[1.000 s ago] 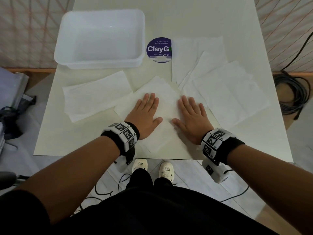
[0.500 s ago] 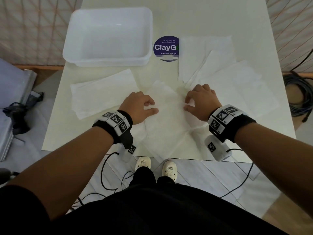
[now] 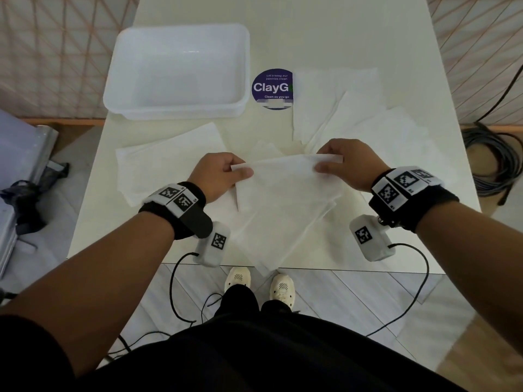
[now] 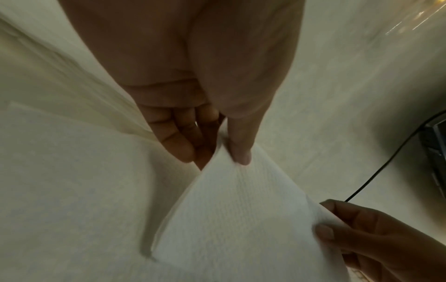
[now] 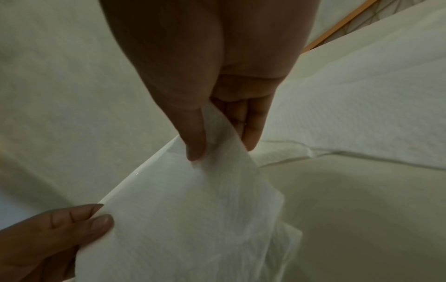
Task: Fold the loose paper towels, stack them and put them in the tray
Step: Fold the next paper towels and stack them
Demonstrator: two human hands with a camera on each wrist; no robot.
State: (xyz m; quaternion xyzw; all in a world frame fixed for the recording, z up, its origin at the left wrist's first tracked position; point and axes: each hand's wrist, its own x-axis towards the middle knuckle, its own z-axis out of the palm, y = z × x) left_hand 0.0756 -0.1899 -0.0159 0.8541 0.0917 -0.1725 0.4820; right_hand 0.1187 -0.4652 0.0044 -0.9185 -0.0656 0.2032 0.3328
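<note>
A towel [image 3: 283, 205] is held up over the near edge of the surface [image 3: 441, 244], its lower corner hanging past that edge above the shoes [image 3: 260, 281]. Its upper left corner is pinched between thumb and fingers of the left hand [image 3: 220, 176], and its upper right corner is pinched the same way by the right hand [image 3: 346, 162]; both grips are confirmed in the wrist views, where the thumb [image 4: 239, 147] of the left hand and the thumb [image 5: 195, 141] of the right are pressed onto the paper. The sheet is stretched between the two hands and appears partly doubled along its lower right side.

To the left, just beyond the left hand, a folded stack [image 3: 169, 162] is laid flat on the surface. To the right, beyond the right hand, several loose towels [image 3: 368, 120] are spread out and overlapped. A round purple sticker [image 3: 270, 89] is seen between them and the tray, partly covered by one loose sheet. At the far left, the white tray [image 3: 175, 108] is set on the surface; nothing can be seen in it. A coiled cable [image 3: 492, 162] is lying on the floor to the right of the surface.
</note>
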